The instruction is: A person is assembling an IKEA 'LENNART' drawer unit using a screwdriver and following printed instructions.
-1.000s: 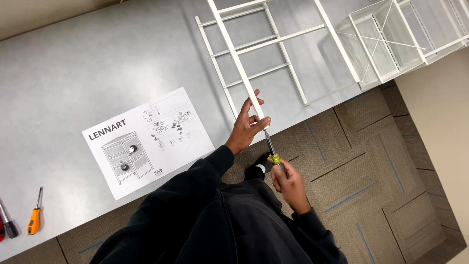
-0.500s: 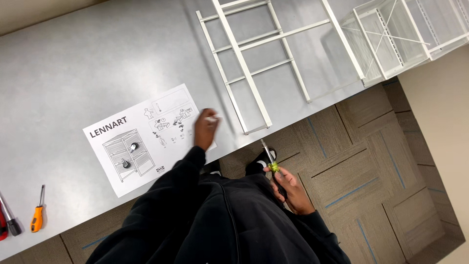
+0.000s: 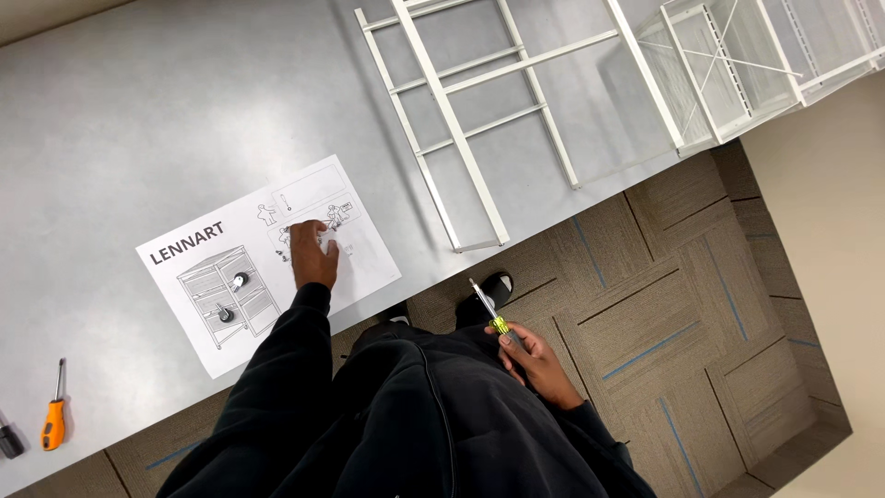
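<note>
On the grey tabletop [image 3: 138, 120], your left hand [image 3: 312, 258] rests fingers-down on the paper instruction sheet [image 3: 230, 277], pinching small white parts; the grip itself is unclear. Your right hand [image 3: 535, 360] is closed around a yellow-green-handled screwdriver [image 3: 489, 309], shaft pointing up toward the white metal ladder frame [image 3: 461, 129], which lies lengthwise away from you, nearer the right hand.

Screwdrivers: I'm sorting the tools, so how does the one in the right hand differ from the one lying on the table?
The yellow-green screwdriver is held in the right hand over the carpet; the orange screwdriver lies untouched on the grey table, far left. The handles differ in colour: yellow-green against orange. Both have slim metal shafts that point away from the person.
</note>
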